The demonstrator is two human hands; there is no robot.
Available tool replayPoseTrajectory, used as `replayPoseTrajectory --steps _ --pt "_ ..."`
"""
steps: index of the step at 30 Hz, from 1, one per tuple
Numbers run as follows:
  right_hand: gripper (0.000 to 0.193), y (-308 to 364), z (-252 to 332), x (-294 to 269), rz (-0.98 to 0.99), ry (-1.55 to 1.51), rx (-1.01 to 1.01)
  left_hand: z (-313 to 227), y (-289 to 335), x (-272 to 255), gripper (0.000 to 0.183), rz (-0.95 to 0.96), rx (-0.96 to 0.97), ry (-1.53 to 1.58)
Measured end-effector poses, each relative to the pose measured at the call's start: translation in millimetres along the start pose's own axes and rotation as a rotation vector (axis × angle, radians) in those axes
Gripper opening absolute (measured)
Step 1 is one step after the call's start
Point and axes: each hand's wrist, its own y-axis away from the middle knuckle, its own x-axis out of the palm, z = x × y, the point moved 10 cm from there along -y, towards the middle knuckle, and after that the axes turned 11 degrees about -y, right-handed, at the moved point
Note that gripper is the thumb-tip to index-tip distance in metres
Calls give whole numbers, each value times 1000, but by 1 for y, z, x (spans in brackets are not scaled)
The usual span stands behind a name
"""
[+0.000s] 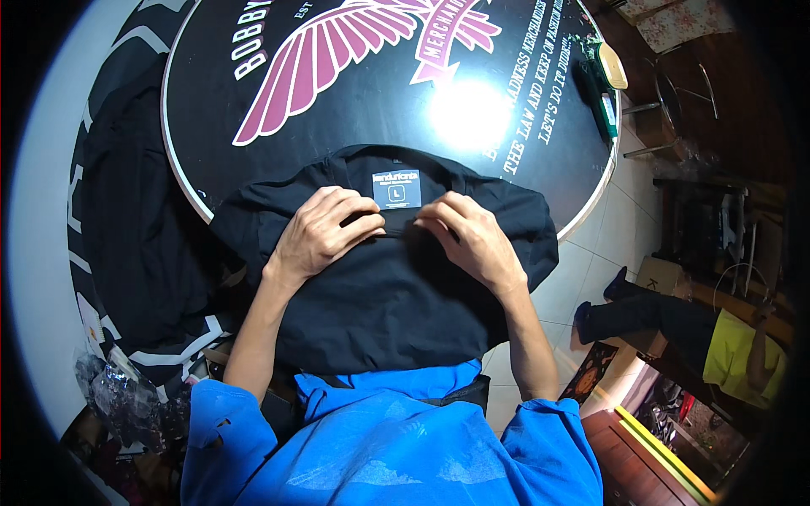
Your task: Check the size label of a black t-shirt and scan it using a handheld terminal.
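Grey label (396,190) is showing inside neckline of black garment (380,295), carrying pale print above single boxed letter. Round black tabletop (346,126) is bearing white lettering (251,42) at upper left and in slanting lines at right. Pink ribbon (441,38) is carrying capitals.

Own hands: two, one left hand (323,229), one right hand (477,239). Black garment (388,295) under them: one. Neck label (396,192): one. Round table (337,135): one. Blue shirt (405,447): one. Co-worker in yellow (741,358): one. Dark cloth (152,185) at left: overlapping, count unclear.
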Motion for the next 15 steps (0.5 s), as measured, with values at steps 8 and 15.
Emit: replayPoseTrajectory --steps 8,15 --pt "35 -20 -4 0 -84 -54 53 -11 -3 6 35 4 1 4" --pt "38 -20 -4 4 -113 7 -16 -16 10 3 24 -72 -6 -143"
